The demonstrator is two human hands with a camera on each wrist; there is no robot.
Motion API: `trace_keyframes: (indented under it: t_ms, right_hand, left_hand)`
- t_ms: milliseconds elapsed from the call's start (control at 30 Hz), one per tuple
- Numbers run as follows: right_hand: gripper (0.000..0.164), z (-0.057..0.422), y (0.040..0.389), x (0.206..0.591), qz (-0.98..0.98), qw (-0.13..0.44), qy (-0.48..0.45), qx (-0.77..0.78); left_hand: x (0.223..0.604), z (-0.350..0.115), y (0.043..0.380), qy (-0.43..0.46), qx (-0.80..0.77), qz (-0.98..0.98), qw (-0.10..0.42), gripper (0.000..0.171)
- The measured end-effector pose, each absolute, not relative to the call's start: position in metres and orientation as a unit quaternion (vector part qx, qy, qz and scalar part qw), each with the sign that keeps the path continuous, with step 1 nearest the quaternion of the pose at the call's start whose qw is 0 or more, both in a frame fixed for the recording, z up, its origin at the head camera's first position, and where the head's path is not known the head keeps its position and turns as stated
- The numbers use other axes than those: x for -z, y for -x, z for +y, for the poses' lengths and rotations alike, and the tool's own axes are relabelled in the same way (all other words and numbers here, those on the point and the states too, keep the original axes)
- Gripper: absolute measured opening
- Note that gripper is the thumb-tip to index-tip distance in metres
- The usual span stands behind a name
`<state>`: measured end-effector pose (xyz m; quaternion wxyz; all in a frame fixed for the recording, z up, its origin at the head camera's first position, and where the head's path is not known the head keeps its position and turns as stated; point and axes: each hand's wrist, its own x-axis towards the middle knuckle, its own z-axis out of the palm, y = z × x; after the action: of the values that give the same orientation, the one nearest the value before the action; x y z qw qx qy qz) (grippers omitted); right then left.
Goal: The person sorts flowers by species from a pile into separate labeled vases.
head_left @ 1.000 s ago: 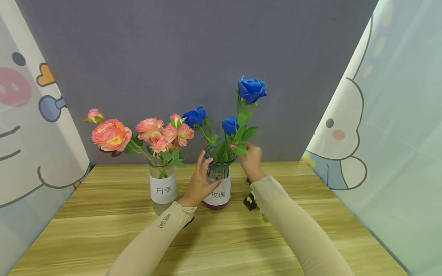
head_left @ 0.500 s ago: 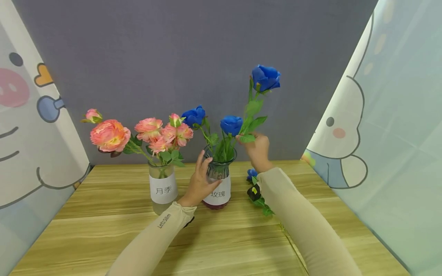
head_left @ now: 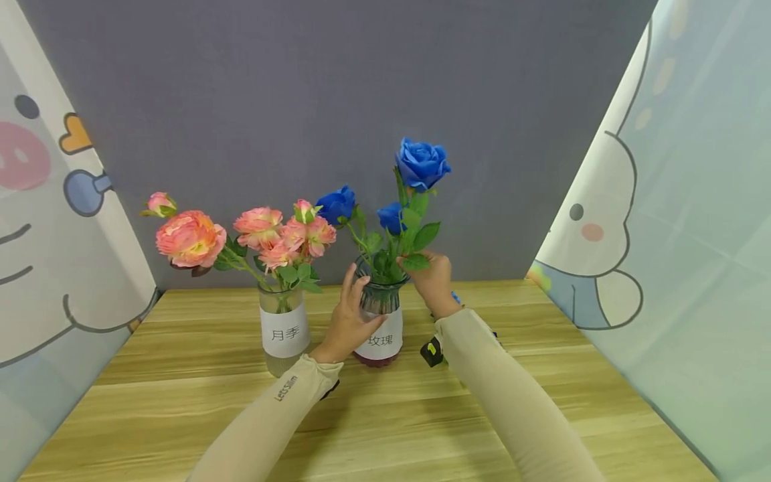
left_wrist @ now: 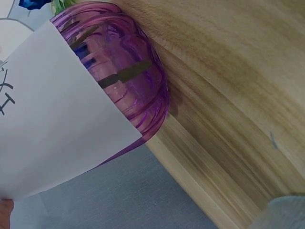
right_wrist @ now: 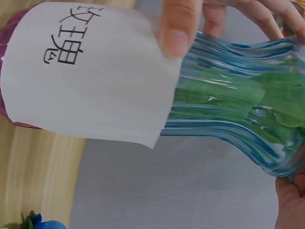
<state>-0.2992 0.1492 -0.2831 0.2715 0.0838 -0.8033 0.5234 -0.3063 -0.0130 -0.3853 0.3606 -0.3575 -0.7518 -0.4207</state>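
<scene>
A blue rose [head_left: 423, 164], pinched by the right hand [head_left: 435, 280], stood at the mouth of a glass vase [head_left: 387, 299] — two more blooms [head_left: 337, 205] in it — gripped by the left hand [head_left: 347, 323] near a clear vase [head_left: 286, 331] of pink flowers [head_left: 190, 238].

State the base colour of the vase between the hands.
The base is translucent purple, clearest in the left wrist view.
</scene>
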Motion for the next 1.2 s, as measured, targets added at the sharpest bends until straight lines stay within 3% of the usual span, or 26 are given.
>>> trace_keyframes:
  t_ms: [200,367,733,967,1200]
  right_hand:
    - [0.016,0.150,0.302,0.282,-0.792,0.287,-0.066,-0.535]
    - [0.019,0.155,0.301,0.259,-0.780,0.299,-0.031,-0.550]
    - [0.019,0.176,0.295,0.213,-0.712,0.381,-0.040,-0.589]
    - [0.014,0.178,0.293,0.212,-0.700,0.313,0.013,-0.642]
    - [0.010,0.170,0.297,0.231,-0.694,0.292,0.003,-0.658]
  left_hand:
    - [0.385,-0.013,0.306,0.355,0.417,-0.755,0.361,0.082]
    - [0.384,-0.013,0.304,0.356,0.422,-0.755,0.355,0.082]
    - [0.384,-0.013,0.306,0.362,0.424,-0.751,0.355,0.083]
    - [0.382,-0.013,0.304,0.360,0.426,-0.752,0.351,0.082]
    - [0.382,-0.012,0.302,0.356,0.429,-0.754,0.347,0.080]
